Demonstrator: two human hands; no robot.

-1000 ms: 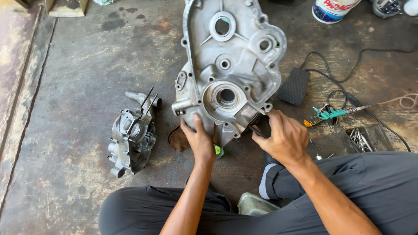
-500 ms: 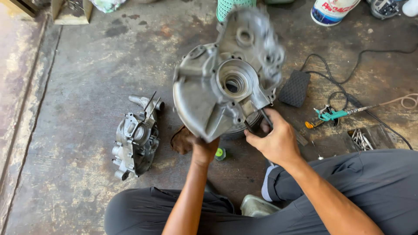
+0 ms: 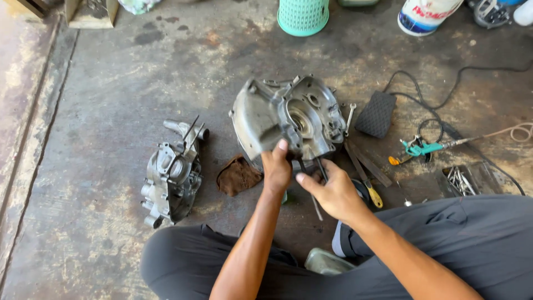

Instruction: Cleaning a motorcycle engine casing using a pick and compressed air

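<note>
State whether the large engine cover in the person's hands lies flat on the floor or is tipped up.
Tipped up: the engine cover stands on its lower edge, gripped by the left hand, with the right hand just below it.

The left hand (image 3: 276, 169) is gripping the near edge of a grey engine casing (image 3: 288, 119), tilting it off the concrete floor (image 3: 111, 89). The right hand (image 3: 333, 194) is holding just beside it. A second casing (image 3: 172, 175) is lying to the left, a brown rag (image 3: 237, 175) between them.

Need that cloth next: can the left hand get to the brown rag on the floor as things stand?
Probably yes: the brown rag lies in the open just beside the left hand, but that hand is gripping the engine casing and must let go first.
</note>
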